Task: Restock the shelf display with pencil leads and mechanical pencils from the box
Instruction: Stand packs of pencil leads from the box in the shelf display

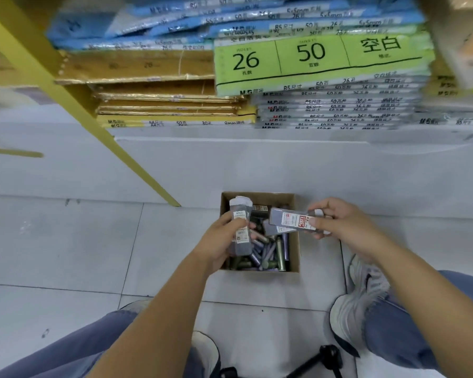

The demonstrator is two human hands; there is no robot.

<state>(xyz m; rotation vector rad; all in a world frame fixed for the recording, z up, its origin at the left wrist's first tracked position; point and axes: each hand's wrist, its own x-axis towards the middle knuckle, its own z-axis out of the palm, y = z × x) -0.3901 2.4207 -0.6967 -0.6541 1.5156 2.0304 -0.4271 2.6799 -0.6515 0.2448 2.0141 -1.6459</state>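
Cardboard, brown and plain, forms the small open box (295, 241) standing on smooth pale floor tiles (66, 255) below the shelf, between the person's knees and the shelf base. It is loosely filled with short cylindrical tubes (268, 255), some glossy lilac and some olive; they lie jumbled, too many to count.

Just above the box, the left hand (219, 244) has its fingers curled round a tall grey translucent pack (241, 227) held upright, with a white printed label too small to read; whether it is 1 case or several stacked I cannot tell. The right hand (342, 222) pinches 1 flat rectangular lead case (292, 220) by its end, lying sideways, smoky grey plastic with a red-and-white label; only "0.5" seems legible.

On the shelf, shiny wrapped paper packs lie in stacks: blue packs (230, 20) marked "5x5mm", gold packs (161, 85), and a green pack (322, 58) reading "26", "50", "空白". Edges below it repeat "M&G", "B5", "50", "26". A yellow metal upright (66, 85) slants past them.
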